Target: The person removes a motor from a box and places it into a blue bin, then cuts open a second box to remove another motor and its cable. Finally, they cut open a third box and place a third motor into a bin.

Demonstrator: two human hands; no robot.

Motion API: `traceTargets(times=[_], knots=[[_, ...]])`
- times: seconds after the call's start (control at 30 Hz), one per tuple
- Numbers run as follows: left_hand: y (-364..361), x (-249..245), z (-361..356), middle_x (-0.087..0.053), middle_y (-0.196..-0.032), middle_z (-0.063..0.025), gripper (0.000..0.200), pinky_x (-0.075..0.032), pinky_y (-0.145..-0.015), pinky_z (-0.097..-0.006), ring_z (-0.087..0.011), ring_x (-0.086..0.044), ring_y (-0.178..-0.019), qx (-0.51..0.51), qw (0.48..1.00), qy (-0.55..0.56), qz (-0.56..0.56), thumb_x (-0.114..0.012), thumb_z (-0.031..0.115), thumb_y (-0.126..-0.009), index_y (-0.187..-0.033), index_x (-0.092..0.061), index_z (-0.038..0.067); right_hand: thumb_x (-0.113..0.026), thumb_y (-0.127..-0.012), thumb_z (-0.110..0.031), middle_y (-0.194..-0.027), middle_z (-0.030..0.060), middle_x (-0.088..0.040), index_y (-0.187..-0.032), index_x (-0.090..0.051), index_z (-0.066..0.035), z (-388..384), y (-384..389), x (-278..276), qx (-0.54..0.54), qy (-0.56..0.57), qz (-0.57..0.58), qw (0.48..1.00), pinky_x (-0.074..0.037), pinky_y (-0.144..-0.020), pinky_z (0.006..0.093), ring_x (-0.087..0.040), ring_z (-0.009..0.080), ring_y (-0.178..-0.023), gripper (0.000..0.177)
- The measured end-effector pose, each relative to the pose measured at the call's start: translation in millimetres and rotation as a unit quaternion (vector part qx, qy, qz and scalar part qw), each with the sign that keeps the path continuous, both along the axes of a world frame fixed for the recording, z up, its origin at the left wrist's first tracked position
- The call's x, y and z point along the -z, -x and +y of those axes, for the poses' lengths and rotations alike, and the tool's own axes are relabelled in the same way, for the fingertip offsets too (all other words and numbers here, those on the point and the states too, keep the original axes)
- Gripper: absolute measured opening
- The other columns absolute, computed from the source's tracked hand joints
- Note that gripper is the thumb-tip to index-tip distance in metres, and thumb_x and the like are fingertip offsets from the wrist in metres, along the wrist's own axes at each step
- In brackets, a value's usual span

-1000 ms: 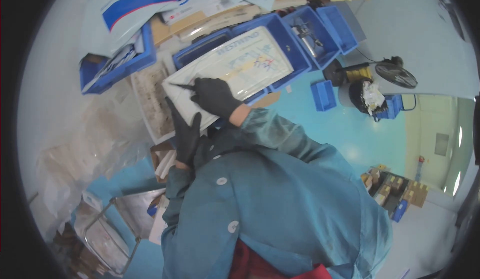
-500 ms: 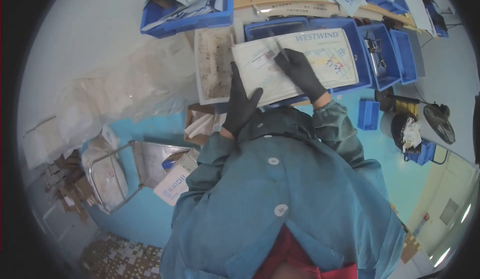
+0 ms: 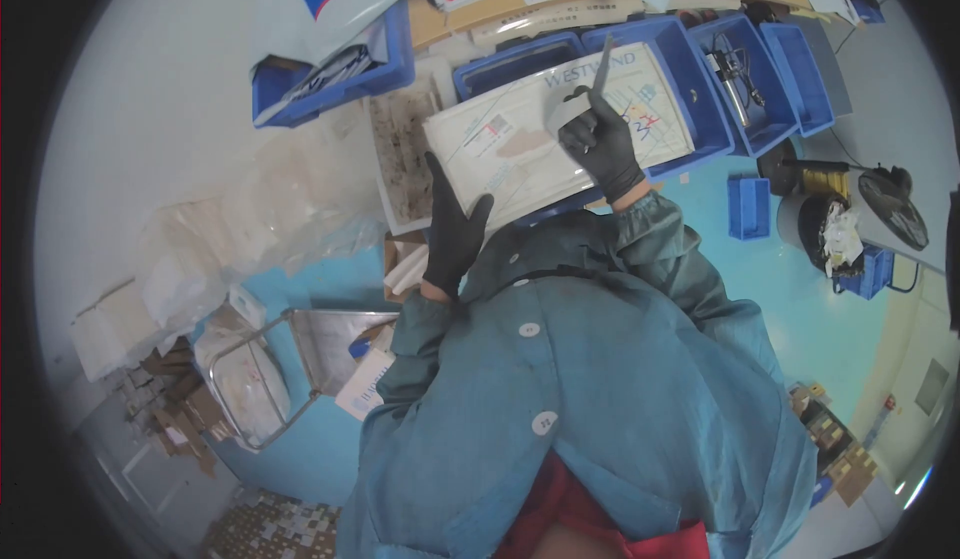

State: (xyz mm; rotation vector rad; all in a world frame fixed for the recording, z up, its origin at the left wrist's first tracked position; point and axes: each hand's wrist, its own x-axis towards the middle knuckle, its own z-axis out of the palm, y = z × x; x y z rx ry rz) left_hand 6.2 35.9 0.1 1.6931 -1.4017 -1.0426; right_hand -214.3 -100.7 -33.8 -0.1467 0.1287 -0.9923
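A white flat box (image 3: pixel 520 174) marked WESTWIND lies tilted across blue bins in front of my body. My left hand (image 3: pixel 456 227), in a black glove, rests at the box's lower left corner with thumb and fingers spread. Over the right part of the box is my right hand (image 3: pixel 602 144), also gloved in black, its fingers closed round a thin grey tool (image 3: pixel 604 64) that points up. A small pale piece (image 3: pixel 568 112) shows beside its fingers; whether it is held or stuck to the box I cannot tell.
Blue bins (image 3: pixel 690 89) line the back, one with metal parts (image 3: pixel 735 84). A dirty white tray (image 3: pixel 385 174) is left of the box. A metal-framed cart (image 3: pixel 310 359) stands lower left. At the right are a small blue bin (image 3: pixel 748 207) and a black fan-like object (image 3: pixel 890 209).
My right hand has lifted, and the tool now points up. A pale piece now shows by its fingers. The whole view has shifted and turned slightly; my left hand stays at the box's corner.
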Motion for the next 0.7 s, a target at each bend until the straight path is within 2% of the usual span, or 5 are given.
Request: traceTargets(times=[0.2, 0.4, 0.5, 0.6, 0.7], knots=[[23.3, -15.1, -14.9, -0.025, -0.157, -0.0222, 0.079, -0.036, -0.111, -0.0545, -0.041, -0.037, -0.138, -0.039, 0.914, 0.1, -0.391, -0.053, 0.047, -0.093, -0.155, -0.016, 0.014, -0.056, -0.098, -0.02, -0.06, -0.0043, -0.028, -0.07, -0.037, -0.017, -2.6, -1.7, -56.0, -0.004, 0.044, 0.274, 0.961, -0.023, -0.046, 0.0208, -0.024, 0.0068, -0.046, 0.033], [84.9, -32.9, -69.9, -0.062, -0.108, -0.0157, 0.065, -0.05, -0.08, -0.0456, -0.0349, -0.061, -0.1, 0.018, 0.953, 0.148, -0.265, -0.075, 0.04, -0.079, -0.128, -0.052, 0.005, -0.064, -0.089, -0.015, -0.059, -0.0077, -0.023, -0.061, -0.028, -0.021, -2.3, -0.9, -118.5, -0.021, 0.234, 0.605, 0.761, -0.021, -0.056, 0.0243, -0.024, 0.0049, -0.055, 0.046], [91.8, -23.9, -82.6, -0.07, -0.084, -0.0091, 0.025, -0.052, -0.066, -0.036, -0.0265, -0.068, -0.077, 0.003, 0.934, 0.119, -0.336, -0.076, 0.029, -0.079, -0.092, -0.068, 0.008, -0.066, -0.09, -0.017, -0.061, 0.0027, -0.062, -0.059, -0.048, -0.012, -6.2, 8.3, -112.6, -0.065, 0.271, 0.613, 0.739, -0.05, -0.063, 0.024, -0.065, 0.013, -0.062, 0.036], [83.8, -20.3, -78.7, -0.071, -0.082, -0.006, 0.015, -0.052, -0.057, -0.0351, -0.0269, -0.068, -0.073, 0.012, 0.913, 0.11, -0.393, -0.064, 0.023, -0.089, -0.094, -0.071, 0.01, -0.061, -0.09, -0.015, -0.063, -0.0039, -0.043, -0.067, -0.049, -0.015, -6.9, 30.7, -92.3, -0.028, 0.309, 0.617, 0.723, -0.032, -0.063, 0.0283, -0.039, 0.009, -0.061, 0.026], [78.1, -21.2, -76.8, -0.067, -0.07, -0.0062, 0.025, -0.051, -0.056, -0.0347, -0.0243, -0.064, -0.064, -0.035, 0.902, 0.179, -0.392, -0.055, 0.02, -0.095, -0.077, -0.07, 0.012, -0.062, -0.093, -0.034, -0.086, 0.0003, -0.059, -0.096, -0.066, -0.009, -4.4, 57.9, -67.8, -0.076, 0.263, 0.657, 0.702, -0.039, -0.073, 0.0305, -0.052, 0.0127, -0.077, 0.025]])
